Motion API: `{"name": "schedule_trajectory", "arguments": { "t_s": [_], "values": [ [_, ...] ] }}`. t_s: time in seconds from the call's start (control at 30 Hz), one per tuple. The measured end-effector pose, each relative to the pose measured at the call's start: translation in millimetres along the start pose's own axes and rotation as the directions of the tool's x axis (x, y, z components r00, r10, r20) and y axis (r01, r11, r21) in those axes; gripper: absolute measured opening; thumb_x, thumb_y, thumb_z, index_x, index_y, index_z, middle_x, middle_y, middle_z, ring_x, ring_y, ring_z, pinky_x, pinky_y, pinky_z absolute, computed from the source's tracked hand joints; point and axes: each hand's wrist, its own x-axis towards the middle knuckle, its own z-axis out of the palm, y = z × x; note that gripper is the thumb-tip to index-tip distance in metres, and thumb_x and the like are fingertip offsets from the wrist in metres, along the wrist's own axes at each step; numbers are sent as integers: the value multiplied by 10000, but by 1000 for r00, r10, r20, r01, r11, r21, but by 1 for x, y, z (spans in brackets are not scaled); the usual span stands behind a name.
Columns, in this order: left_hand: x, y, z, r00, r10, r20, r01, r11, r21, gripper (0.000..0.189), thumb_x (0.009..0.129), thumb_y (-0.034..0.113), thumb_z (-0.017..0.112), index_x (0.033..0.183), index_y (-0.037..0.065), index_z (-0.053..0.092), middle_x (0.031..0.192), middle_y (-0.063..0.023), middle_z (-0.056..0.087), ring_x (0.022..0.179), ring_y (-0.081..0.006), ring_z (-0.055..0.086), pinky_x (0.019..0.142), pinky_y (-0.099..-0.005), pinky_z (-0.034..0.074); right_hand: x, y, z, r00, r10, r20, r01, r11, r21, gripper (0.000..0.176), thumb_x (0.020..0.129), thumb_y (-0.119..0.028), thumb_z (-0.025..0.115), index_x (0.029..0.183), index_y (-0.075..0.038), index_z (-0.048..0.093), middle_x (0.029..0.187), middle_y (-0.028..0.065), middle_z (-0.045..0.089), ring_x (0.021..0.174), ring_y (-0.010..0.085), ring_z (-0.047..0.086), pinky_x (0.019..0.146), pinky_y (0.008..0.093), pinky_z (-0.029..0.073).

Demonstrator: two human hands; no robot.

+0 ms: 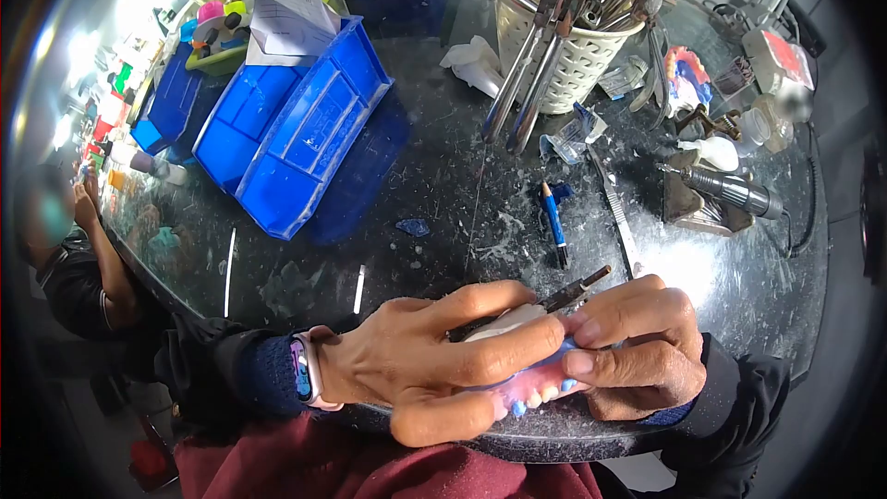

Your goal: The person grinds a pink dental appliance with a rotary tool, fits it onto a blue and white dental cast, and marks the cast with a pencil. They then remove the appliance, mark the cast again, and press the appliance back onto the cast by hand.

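Note:
Near the front edge of the dark table, my left hand (453, 342), with a watch on its wrist, is closed around a dental model (531, 383) with a pink base and white and blue teeth. Fingers of my right hand (642, 342) pinch the model's right side, thumb and forefinger pressed on it. Part of the model is hidden under the fingers. Just behind the hands lies a dark tool with a brown tip (591, 282). A blue pencil (554, 222) and a metal instrument (617, 208) lie beyond.
Blue bins (314, 143) stand at the back left, one holding papers (286, 0). A white basket (568, 69) of tools stands at the back. A handpiece (735, 192) rests on a stand at the right. Another person (88, 268) sits at the far left.

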Motion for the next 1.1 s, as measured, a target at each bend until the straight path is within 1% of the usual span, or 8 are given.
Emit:
{"name": "schedule_trajectory", "arguments": {
  "t_s": [0.07, 0.3, 0.4, 0.5, 0.57, 0.8, 0.9, 1.1],
  "values": [
    [-1, -1, 0, 1000, 17, -6, -17, 1000, -12, 650, 632, -20, 745, 1089, 132, 309, 1075, -226, 543, 822, -422, 590, 639, -463, 569, 0, -1, -3, 1000, 6, 23, -6, 1000, 9, 328, 622, 37, 737, 935, -26, 662, 899, 79, 549, 784, 210, 597, 682, 291, 521],
    [4, -2, -2, 997, 76, 11, -76, 997, -2, 671, 638, -18, 740, 1099, 131, 275, 1082, -216, 541, 831, -422, 590, 651, -477, 570, -2, -3, 1, 999, -27, -23, 28, 999, 46, 316, 627, 28, 738, 930, -17, 656, 906, 88, 553, 792, 220, 601, 683, 296, 523],
    [4, -2, 2, 993, 118, -17, -117, 992, 50, 655, 652, -2, 736, 1086, 133, 265, 1055, -198, 551, 814, -403, 596, 642, -457, 578, -3, -5, 2, 999, -22, -38, 24, 998, 61, 321, 616, 18, 750, 922, -16, 657, 906, 91, 562, 792, 223, 607, 674, 298, 526],
    [5, -5, 7, 984, 159, -80, -146, 978, 150, 561, 674, 34, 723, 917, 192, 242, 992, -128, 592, 775, -324, 613, 580, -312, 562, -5, -4, 3, 998, -30, -63, 35, 997, 75, 318, 605, 6, 766, 905, -15, 659, 899, 94, 571, 787, 225, 611, 662, 298, 528],
    [6, -4, 7, 982, 165, -86, -150, 975, 162, 557, 676, 42, 723, 912, 196, 243, 985, -124, 596, 772, -323, 616, 586, -313, 563, -5, -4, 8, 994, -24, -104, 35, 994, 103, 309, 602, -1, 774, 889, -14, 660, 893, 96, 574, 779, 226, 614, 656, 298, 530],
    [5, -4, 6, 981, 173, -88, -156, 973, 169, 547, 671, 40, 719, 905, 200, 251, 983, -118, 599, 774, -316, 621, 593, -314, 564, -2, -4, 7, 996, -29, -85, 38, 993, 110, 336, 607, -23, 785, 910, 7, 641, 873, 101, 569, 771, 233, 618, 656, 297, 526],
    [4, -1, -1, 992, 128, 2, -127, 990, 54, 602, 669, 16, 717, 1055, 134, 271, 1027, -192, 545, 829, -406, 589, 660, -479, 574, -1, -3, 5, 997, -37, -68, 44, 994, 99, 336, 616, -30, 781, 914, 18, 635, 874, 111, 572, 771, 238, 618, 653, 302, 524],
    [2, 1, -5, 996, 79, 41, -75, 993, -90, 545, 705, 41, 690, 1085, 152, 314, 1060, -270, 509, 894, -451, 538, 727, -560, 520, -1, -3, 4, 999, -18, -39, 21, 997, 76, 330, 631, -52, 777, 916, 25, 630, 906, 132, 580, 784, 245, 617, 644, 312, 516]
  ]
}}
